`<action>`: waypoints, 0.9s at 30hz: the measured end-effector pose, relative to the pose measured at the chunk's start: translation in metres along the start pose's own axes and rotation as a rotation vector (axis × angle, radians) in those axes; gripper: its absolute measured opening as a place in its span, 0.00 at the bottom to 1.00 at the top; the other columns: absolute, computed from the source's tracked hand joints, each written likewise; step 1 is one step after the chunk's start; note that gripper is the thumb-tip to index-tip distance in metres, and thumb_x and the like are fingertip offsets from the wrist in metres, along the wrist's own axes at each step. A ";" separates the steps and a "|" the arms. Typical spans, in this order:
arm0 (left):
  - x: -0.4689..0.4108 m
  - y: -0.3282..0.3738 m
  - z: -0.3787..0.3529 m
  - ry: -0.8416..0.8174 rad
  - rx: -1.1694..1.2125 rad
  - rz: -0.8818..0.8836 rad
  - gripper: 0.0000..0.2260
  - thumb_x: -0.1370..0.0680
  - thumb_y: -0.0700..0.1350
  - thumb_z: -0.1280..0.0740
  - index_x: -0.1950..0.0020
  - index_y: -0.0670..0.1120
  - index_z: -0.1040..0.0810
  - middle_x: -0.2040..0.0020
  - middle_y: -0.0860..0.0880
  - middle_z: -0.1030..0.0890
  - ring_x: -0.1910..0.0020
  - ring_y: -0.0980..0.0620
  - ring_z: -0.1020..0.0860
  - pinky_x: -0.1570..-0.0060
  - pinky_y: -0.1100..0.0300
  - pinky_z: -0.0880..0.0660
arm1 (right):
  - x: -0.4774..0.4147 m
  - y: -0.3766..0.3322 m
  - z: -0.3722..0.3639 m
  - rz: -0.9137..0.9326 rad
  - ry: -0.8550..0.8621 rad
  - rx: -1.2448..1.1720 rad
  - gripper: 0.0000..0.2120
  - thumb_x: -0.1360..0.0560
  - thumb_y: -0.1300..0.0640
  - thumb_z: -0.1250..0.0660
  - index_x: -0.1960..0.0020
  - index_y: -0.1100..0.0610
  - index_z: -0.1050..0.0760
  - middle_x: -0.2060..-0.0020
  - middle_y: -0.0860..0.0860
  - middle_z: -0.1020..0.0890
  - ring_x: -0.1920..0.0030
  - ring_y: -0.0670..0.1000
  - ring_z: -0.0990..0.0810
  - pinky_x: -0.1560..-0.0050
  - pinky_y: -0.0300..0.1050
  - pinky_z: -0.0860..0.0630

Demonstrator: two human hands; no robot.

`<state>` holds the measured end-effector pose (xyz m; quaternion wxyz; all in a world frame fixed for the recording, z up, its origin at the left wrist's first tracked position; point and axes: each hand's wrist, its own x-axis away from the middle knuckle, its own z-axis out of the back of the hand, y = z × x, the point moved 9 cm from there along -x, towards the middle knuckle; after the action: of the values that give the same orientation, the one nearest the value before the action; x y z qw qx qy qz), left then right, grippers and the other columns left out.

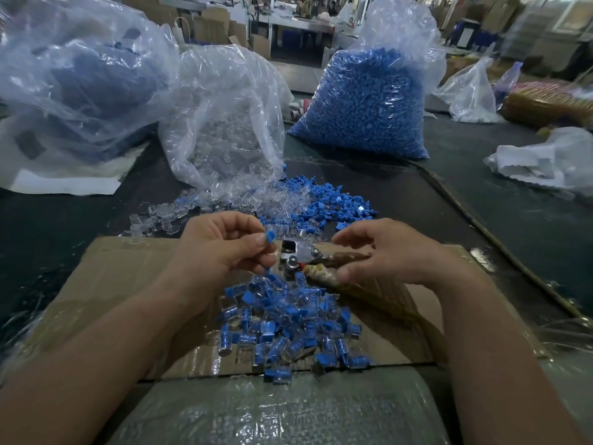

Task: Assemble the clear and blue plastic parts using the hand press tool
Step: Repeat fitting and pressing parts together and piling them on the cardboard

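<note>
My left hand (221,245) pinches a small blue plastic part (270,236) between thumb and fingertips, just left of the metal head of the hand press tool (300,252). My right hand (385,252) grips the tool's taped handles, its fingers curled round them. Loose clear parts (231,200) and loose blue parts (337,203) lie scattered on the table beyond the tool. A pile of joined clear-and-blue pieces (288,322) lies on the cardboard sheet (112,277) below my hands.
A bag of clear parts (224,117) lies open behind the loose pile. A full bag of blue parts (372,101) stands at the back right. A large crumpled plastic bag (70,78) sits at the left. More bags (552,159) lie at the right.
</note>
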<state>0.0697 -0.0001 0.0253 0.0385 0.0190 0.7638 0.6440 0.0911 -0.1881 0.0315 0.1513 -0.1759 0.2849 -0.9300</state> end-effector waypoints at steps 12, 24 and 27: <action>-0.001 -0.003 0.002 0.020 0.003 0.017 0.07 0.36 0.38 0.34 0.60 0.38 0.26 0.68 0.43 0.18 0.72 0.52 0.19 0.74 0.65 0.24 | -0.001 -0.004 -0.009 -0.050 -0.003 0.282 0.27 0.37 0.52 0.26 0.39 0.46 0.28 0.56 0.39 0.29 0.55 0.42 0.30 0.59 0.38 0.32; -0.004 -0.004 0.006 0.045 0.031 -0.006 0.06 0.36 0.39 0.34 0.60 0.40 0.26 0.69 0.44 0.18 0.72 0.52 0.20 0.74 0.65 0.24 | -0.011 -0.013 0.000 0.025 0.249 0.428 0.12 0.29 0.59 0.35 0.58 0.44 0.36 0.61 0.42 0.32 0.60 0.43 0.33 0.64 0.40 0.38; -0.004 -0.002 0.007 0.060 0.046 -0.039 0.04 0.34 0.37 0.35 0.60 0.40 0.26 0.69 0.44 0.18 0.72 0.52 0.20 0.73 0.65 0.24 | -0.005 -0.024 0.013 0.086 0.423 0.363 0.09 0.27 0.58 0.36 0.55 0.48 0.35 0.63 0.41 0.35 0.61 0.46 0.33 0.67 0.39 0.41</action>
<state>0.0741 0.0061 0.0224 0.0276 -0.0143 0.7796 0.6256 0.0965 -0.1733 0.0548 0.1570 0.0643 0.1463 -0.9746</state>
